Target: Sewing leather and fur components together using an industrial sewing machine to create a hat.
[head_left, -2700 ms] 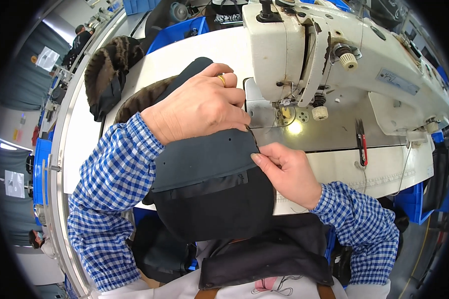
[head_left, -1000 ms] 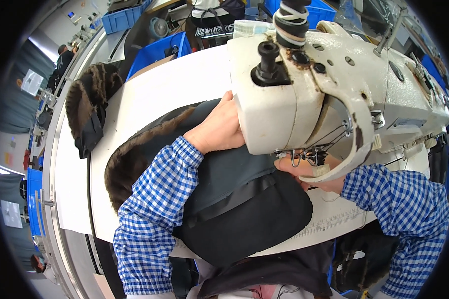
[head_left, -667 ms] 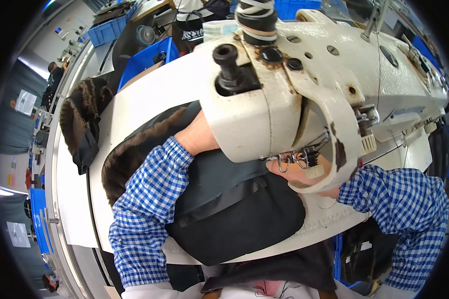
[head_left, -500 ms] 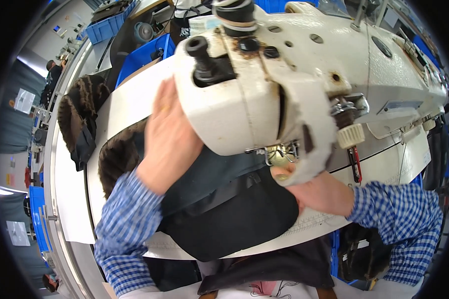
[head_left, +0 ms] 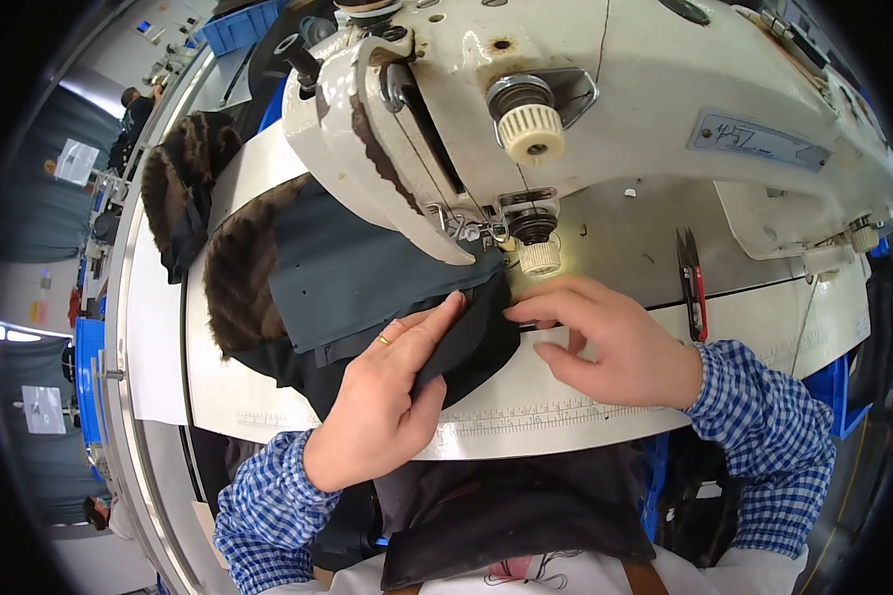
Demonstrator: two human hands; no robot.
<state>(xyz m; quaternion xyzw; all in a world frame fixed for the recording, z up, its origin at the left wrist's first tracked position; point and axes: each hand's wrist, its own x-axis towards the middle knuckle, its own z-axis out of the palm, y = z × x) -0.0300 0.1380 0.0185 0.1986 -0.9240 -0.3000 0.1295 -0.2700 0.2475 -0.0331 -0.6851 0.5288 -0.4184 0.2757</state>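
Note:
A dark green-grey and black fabric piece (head_left: 362,268), edged with brown fur (head_left: 238,268), lies on the sewing table partly beneath the sewing machine's head (head_left: 367,149). My left hand (head_left: 387,397) has hold of its near edge, with straight fingers on top and the thumb below, hidden in part by the folded cloth. By the right end of the cloth, my right hand (head_left: 610,347) has its thumb and fingers apart, the index fingertip at the cloth's edge. The needle area is mostly hidden behind the machine's white guard (head_left: 392,198).
Red-handled thread snips (head_left: 695,283) lie right of the needle area. A printed ruler strip (head_left: 506,421) runs along the table's front edge. Another fur-trimmed dark piece (head_left: 189,188) rests at the far left. A blue crate (head_left: 243,28) stands beyond it, and a person (head_left: 134,124) is farther off.
My left hand has come from beside the machine's head to the cloth's near edge. My right hand has moved out from behind the guard. The cloth has turned and shifted, and my view has moved right.

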